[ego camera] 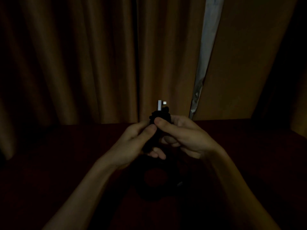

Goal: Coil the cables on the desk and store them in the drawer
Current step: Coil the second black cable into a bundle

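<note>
The left hand [136,143] and right hand [184,140] each have a pinching grip on the black cable bundle [159,117], held above the tabletop [66,155] with its plug [159,105] up; if either grip slackens, the wound loops would likely spring apart.

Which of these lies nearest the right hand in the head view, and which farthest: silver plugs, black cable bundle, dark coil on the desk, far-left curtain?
1. Black cable bundle, pinched in the right hand itself.
2. Silver plugs, sticking up just above that grip.
3. Dark coil, on the desk beneath.
4. Far-left curtain, behind the desk, well off to the left.
</note>
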`<state>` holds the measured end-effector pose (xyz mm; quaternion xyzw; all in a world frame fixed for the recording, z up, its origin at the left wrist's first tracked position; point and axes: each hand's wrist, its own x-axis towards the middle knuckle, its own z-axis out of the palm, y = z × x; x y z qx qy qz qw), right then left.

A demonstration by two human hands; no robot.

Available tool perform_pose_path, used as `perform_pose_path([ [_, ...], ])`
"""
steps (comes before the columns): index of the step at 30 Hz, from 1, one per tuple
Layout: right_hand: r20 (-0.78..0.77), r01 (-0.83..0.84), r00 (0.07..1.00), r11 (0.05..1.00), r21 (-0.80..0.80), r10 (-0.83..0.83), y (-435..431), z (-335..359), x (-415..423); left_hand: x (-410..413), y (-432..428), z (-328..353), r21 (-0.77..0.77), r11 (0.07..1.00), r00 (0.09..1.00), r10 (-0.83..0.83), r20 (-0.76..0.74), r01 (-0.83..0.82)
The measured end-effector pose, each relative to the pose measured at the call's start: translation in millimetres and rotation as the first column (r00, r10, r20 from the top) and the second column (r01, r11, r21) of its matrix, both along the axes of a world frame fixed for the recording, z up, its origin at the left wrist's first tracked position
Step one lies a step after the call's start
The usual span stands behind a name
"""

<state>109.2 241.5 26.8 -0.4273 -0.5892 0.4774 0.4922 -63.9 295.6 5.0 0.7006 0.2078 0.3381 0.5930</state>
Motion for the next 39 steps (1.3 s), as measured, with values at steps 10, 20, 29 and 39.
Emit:
perform_pose_path([
  [10,-0.311,0.238,0.907,0.955,-0.176,-0.283,19,-19,-24,7,-1,-10,0.646,0.548,0.803,0.568,0.18,-0.532],
  [20,-0.192,0.086,0.979,0.994,0.068,-0.072,4,-2,-12,-1,3,5,-0.038,0.99,0.983,0.138,0.119,-0.134],
  [29,-0.333,0.185,0.919,0.977,-0.107,-0.211,9,-8,-22,13,4,-8,0.285,0.767,0.818,0.542,0.193,-0.575],
  [39,-0.217,0.272,0.947,0.952,0.14,-0.239,11,-14,-41,-2,6,5,0.436,0.604,0.714,0.686,0.142,-0.667],
])
